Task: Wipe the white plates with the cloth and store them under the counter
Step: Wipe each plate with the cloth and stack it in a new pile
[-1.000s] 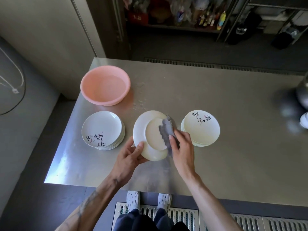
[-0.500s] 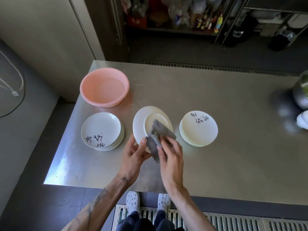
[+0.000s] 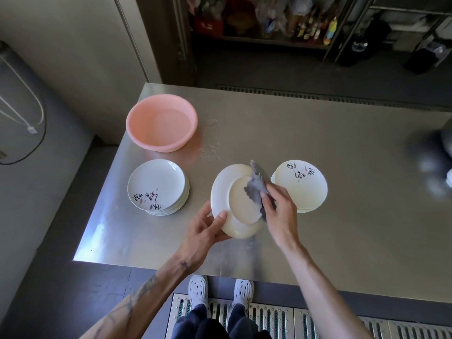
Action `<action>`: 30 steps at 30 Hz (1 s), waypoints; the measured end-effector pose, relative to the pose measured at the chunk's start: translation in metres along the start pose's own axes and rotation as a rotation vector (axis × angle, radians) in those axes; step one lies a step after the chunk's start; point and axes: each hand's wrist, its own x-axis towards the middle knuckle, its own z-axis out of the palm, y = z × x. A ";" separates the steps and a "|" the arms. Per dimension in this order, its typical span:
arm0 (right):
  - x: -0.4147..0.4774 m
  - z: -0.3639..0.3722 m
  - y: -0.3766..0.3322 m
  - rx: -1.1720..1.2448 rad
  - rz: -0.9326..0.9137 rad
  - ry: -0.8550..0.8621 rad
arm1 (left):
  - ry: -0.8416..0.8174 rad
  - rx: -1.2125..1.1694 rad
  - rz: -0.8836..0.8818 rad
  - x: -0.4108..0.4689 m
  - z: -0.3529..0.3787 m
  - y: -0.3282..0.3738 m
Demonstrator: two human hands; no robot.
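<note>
My left hand grips the near-left rim of a white plate, held tilted with its underside up above the steel counter. Against the plate's right side my right hand holds a grey cloth, pressing it on the foot ring. A stack of white plates with painted characters sits to the left. Another stack of plates sits just right of my right hand.
A pink plastic basin with water stands at the counter's back left, with droplets beside it. A blurred metal object sits at the right edge. A floor grate runs below the counter's near edge, by my shoes.
My right hand has swept the cloth from the plate's near-left part back up to its right side. The plate has tilted a little in my left hand.
</note>
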 end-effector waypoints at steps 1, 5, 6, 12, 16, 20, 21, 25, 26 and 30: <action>0.009 -0.004 -0.005 -0.001 -0.028 -0.032 | -0.024 0.025 -0.012 0.000 -0.002 0.001; 0.013 -0.002 -0.037 -0.123 -0.353 -0.183 | -0.114 0.113 -0.046 -0.001 -0.011 0.007; 0.010 0.000 -0.042 -0.159 -0.458 -0.235 | -0.119 0.122 -0.052 -0.001 -0.013 0.008; 0.022 -0.002 -0.048 -0.196 -0.458 -0.231 | -0.149 0.121 -0.086 0.000 -0.021 0.013; 0.004 0.004 -0.049 -0.228 -0.638 -0.365 | -0.147 0.091 -0.090 0.002 -0.023 0.012; 0.020 0.002 -0.042 -0.195 -0.458 -0.238 | -0.155 0.096 -0.115 0.003 -0.021 0.017; 0.016 0.002 -0.044 -0.209 -0.493 -0.262 | -0.152 0.104 -0.114 0.004 -0.021 0.018; 0.001 0.006 -0.046 -0.234 -0.632 -0.339 | -0.139 0.103 -0.094 0.005 -0.019 0.020; 0.005 0.007 -0.042 -0.225 -0.573 -0.290 | -0.140 0.100 -0.094 0.005 -0.018 0.020; 0.013 0.008 -0.017 -0.132 -0.251 -0.124 | -0.146 0.104 -0.097 0.007 -0.018 0.023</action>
